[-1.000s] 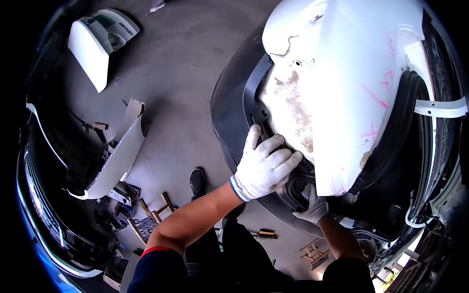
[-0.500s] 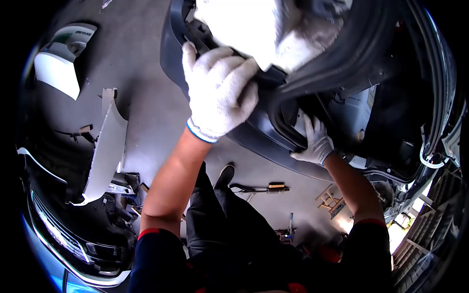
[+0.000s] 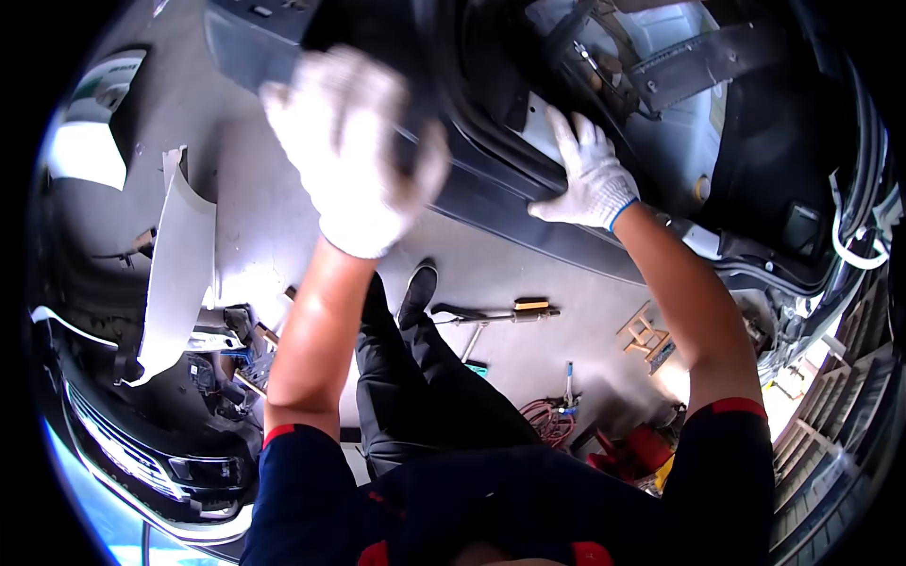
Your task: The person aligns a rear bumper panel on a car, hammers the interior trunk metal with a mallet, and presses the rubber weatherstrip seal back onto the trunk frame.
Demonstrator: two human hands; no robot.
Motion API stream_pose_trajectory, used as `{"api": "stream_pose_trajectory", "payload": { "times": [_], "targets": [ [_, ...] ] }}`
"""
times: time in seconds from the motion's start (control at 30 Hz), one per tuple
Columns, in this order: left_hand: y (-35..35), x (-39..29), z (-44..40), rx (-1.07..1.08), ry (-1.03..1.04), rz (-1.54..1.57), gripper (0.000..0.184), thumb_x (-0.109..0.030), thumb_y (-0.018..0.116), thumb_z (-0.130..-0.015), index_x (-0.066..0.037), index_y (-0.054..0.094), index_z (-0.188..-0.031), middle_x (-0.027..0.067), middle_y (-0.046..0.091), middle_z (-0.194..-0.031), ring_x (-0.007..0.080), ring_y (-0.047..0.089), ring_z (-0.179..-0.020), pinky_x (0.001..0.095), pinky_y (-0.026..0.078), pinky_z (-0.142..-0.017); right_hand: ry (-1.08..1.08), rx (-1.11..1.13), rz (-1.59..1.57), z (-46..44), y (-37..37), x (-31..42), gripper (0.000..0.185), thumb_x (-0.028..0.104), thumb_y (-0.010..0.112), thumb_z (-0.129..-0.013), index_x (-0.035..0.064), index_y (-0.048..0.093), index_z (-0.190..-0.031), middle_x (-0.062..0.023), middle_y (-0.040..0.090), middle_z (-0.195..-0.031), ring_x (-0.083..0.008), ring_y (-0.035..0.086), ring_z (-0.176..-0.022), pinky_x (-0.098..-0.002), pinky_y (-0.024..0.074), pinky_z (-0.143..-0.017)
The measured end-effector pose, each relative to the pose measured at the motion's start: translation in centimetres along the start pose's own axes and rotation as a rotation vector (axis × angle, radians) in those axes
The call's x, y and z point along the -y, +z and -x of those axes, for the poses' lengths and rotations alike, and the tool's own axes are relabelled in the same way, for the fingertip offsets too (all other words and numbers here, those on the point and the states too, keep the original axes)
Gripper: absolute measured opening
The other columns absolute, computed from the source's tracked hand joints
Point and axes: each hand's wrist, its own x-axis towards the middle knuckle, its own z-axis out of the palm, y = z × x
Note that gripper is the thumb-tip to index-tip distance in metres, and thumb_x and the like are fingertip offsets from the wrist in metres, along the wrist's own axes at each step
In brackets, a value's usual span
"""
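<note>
A dark grey bumper [image 3: 491, 203] runs along the outer side of a car's open compartment [image 3: 769, 123], whose rim carries a black rubber seal [image 3: 500, 146]. Above the bumper, at upper left, my left hand [image 3: 349, 156] wears a white knit glove and is smeared by motion. Its thumb stands away from the stretched fingers, with nothing seen in them; whether it touches the bumper I cannot tell. My right hand [image 3: 593, 179], gloved in white too, rests on the compartment's rim by the seal. Its fingers are spread over a light metal plate [image 3: 538, 127] inside, the thumb on the outer side.
White body panels [image 3: 175, 264] [image 3: 90, 151] lie on the floor at left. A removed front bumper with a grille [image 3: 123, 443] is at lower left. A small wooden stool [image 3: 646, 335], a red coiled hose [image 3: 549, 422] and a long-handled tool [image 3: 510, 313] are on the floor.
My left hand has come off the bumper's edge and shifted left and up, its fingers straighter. The view has shifted; the bright white item at the top is gone from sight. My right hand stays at the rim.
</note>
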Motion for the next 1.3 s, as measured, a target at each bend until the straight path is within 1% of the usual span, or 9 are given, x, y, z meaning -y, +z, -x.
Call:
{"api": "stream_pose_trajectory", "payload": {
  "times": [0.17, 0.33, 0.4, 0.53, 0.8, 0.93, 1.13, 1.2, 1.3],
  "targets": [
    [4.3, -5.5, 0.4, 0.642, 0.243, 0.361, 0.093, -0.017, 0.090, -0.063, -0.004, 0.058, -0.149, 0.0186, 0.052, -0.159, 0.0407, 0.046, -0.152, 0.0573, 0.035, -0.126, -0.035, 0.013, 0.030, 0.2, -0.2, -0.3, 0.132, 0.055, 0.092, -0.068, 0.0100, 0.021, -0.170, -0.0310, 0.031, -0.164, -0.0485, 0.037, -0.150, -0.0541, 0.0347, -0.128],
    [9.8, -6.7, -2.1, 1.119, 0.551, -0.117, 0.119, -0.050, 0.093, -0.073, -0.007, 0.035, -0.168, 0.0192, 0.041, -0.170, 0.0359, 0.038, -0.159, 0.0541, 0.018, -0.135, -0.058, -0.019, 0.060, 0.2, 0.9, -1.2, 0.124, 0.059, 0.091, -0.070, -0.0001, 0.033, -0.162, -0.0304, 0.035, -0.162, -0.0454, 0.041, -0.148, -0.0524, 0.0364, -0.126],
    [10.7, -7.3, -2.6, 1.149, 0.581, -0.158, 0.121, -0.050, 0.093, -0.071, -0.006, 0.034, -0.167, 0.0231, 0.043, -0.167, 0.0367, 0.041, -0.156, 0.0542, 0.018, -0.135, -0.112, -0.209, 0.074, 0.2, 2.9, -2.0, 0.115, 0.062, 0.090, -0.067, 0.0008, 0.049, -0.155, -0.0265, 0.051, -0.149, -0.0407, 0.054, -0.135, -0.0541, 0.0477, -0.112],
    [11.2, -7.9, -2.9, 1.179, 0.595, -0.161, 0.131, -0.049, 0.096, -0.062, -0.004, 0.030, -0.165, 0.0277, 0.048, -0.157, 0.0399, 0.045, -0.150, 0.0550, 0.020, -0.134, -0.137, -0.208, 0.001, 0.8, 2.5, -2.3, 0.119, 0.060, 0.092, -0.065, -0.0013, 0.048, -0.157, -0.0219, 0.056, -0.143, -0.0358, 0.059, -0.128, -0.0520, 0.0517, -0.105],
    [11.9, -12.4, -5.4, 1.372, 0.831, -0.548, 0.135, -0.065, 0.090, -0.065, 0.007, 0.027, -0.162, 0.0282, 0.042, -0.160, 0.0478, 0.032, -0.157, 0.0658, 0.003, -0.133, -0.160, -0.185, -0.108, 2.4, 1.4, -3.4, 0.114, 0.057, 0.092, -0.066, -0.0010, 0.052, -0.155, -0.0217, 0.058, -0.145, -0.0352, 0.060, -0.128, -0.0482, 0.0515, -0.105],
    [12.9, -9.0, -4.1, 1.318, 0.640, -0.072, 0.148, -0.041, 0.102, -0.056, -0.009, 0.010, -0.168, 0.0275, 0.039, -0.161, 0.0452, 0.040, -0.152, 0.0637, 0.022, -0.131, -0.126, -0.258, -0.145, 2.7, 2.1, -3.4, 0.108, 0.055, 0.092, -0.066, 0.0026, 0.056, -0.153, -0.0187, 0.059, -0.148, -0.0336, 0.060, -0.130, -0.0486, 0.0505, -0.105],
    [12.9, -9.5, -4.0, 1.331, 0.750, -0.134, 0.146, -0.046, 0.099, -0.057, -0.008, 0.013, -0.168, 0.0322, 0.042, -0.154, 0.0500, 0.042, -0.146, 0.0652, 0.025, -0.128, -0.025, -0.401, -0.224, 4.3, 4.5, -3.0, 0.105, 0.055, 0.089, -0.072, 0.0042, 0.053, -0.158, -0.0210, 0.052, -0.161, -0.0358, 0.049, -0.149, -0.0514, 0.0355, -0.125],
    [13.1, -9.4, -4.1, 1.324, 0.797, -0.120, 0.145, -0.049, 0.099, -0.056, -0.007, 0.017, -0.168, 0.0330, 0.041, -0.153, 0.0517, 0.042, -0.144, 0.0665, 0.027, -0.126, 0.042, -0.510, -0.249, 4.8, 5.6, -4.0, 0.103, 0.061, 0.087, -0.074, 0.0090, 0.056, -0.157, -0.0145, 0.054, -0.163, -0.0303, 0.051, -0.149, -0.0491, 0.0373, -0.118],
    [13.0, -10.5, -4.2, 1.372, 0.818, -0.199, 0.149, -0.046, 0.101, -0.056, -0.004, 0.014, -0.170, 0.0349, 0.036, -0.157, 0.0548, 0.039, -0.144, 0.0672, 0.027, -0.126, 0.089, -0.196, -0.577, 9.8, 3.6, -9.2, 0.077, 0.069, 0.067, -0.093, 0.0169, 0.065, -0.150, -0.0122, 0.066, -0.148, -0.0304, 0.056, -0.144, -0.0578, 0.0337, -0.124]
  ]
}}
